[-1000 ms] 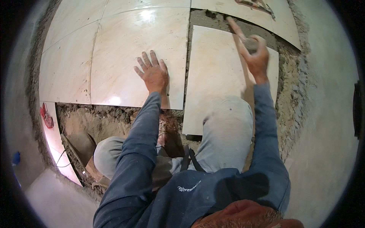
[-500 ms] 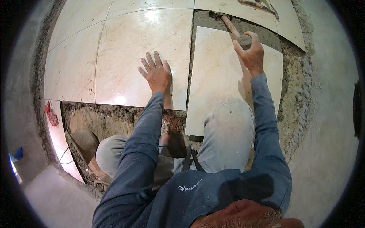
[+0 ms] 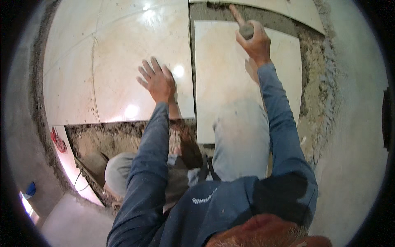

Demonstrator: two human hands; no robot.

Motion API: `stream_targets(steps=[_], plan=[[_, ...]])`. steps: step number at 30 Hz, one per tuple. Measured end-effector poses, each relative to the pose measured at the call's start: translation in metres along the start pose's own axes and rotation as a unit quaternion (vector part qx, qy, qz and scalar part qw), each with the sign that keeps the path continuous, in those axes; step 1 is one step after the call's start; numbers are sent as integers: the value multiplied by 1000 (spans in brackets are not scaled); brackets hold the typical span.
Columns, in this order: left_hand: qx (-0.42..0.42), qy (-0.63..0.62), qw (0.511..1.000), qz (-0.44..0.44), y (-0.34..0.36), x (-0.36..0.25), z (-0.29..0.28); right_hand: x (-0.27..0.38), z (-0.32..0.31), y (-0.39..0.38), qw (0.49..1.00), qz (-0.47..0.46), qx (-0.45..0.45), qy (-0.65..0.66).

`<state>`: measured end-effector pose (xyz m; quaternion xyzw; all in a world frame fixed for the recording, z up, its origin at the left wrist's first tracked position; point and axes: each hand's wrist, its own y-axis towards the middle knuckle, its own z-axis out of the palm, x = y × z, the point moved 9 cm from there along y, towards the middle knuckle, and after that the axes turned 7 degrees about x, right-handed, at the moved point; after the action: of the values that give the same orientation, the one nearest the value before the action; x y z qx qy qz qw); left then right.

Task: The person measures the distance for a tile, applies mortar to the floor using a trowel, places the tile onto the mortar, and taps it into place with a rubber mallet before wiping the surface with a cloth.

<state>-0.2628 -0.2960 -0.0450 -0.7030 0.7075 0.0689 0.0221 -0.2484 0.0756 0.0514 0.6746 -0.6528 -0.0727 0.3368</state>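
Observation:
My left hand (image 3: 159, 84) lies flat with fingers spread on a large cream floor tile (image 3: 123, 74). In my right hand (image 3: 257, 45) is a mallet, gripped by its grey round head (image 3: 246, 31). Its wooden handle (image 3: 237, 15) points away from me toward the strip of grey mortar (image 3: 271, 22) beyond a second cream tile (image 3: 222, 61). My fingers partly cover the head. This second tile lies under my right forearm, next to the first, with a narrow dark joint between them. My knee is at its near end.
Rough mortar and rubble (image 3: 314, 78) edge the tile on the right, before a grey wall (image 3: 358, 103). A dug-out strip of earth (image 3: 98, 136) runs before the left tiles. A red string bundle (image 3: 60, 144) lies on a narrow tile piece at the left.
The view has shifted, so tiles and hands appear further left and the claw hammer on the far tile has mostly left the picture. Left hand stays on its tile; right hand still holds the mallet.

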Motion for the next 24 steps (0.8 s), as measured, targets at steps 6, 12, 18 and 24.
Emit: stream_targets(steps=[6, 12, 18, 24], plan=[[27, 4, 999, -17, -18, 13, 4, 31, -81, -10, 996, 51, 36, 56], [26, 17, 999, -12, -15, 9, 3, 5, -87, -15, 983, 51, 56, 165], [50, 0, 999, -9, -24, 12, 16, -3, -6, 26, 994, 91, 31, -44], [42, 2, 999, -23, -21, 18, 7, 21, -102, -13, 993, 81, 31, 77]])
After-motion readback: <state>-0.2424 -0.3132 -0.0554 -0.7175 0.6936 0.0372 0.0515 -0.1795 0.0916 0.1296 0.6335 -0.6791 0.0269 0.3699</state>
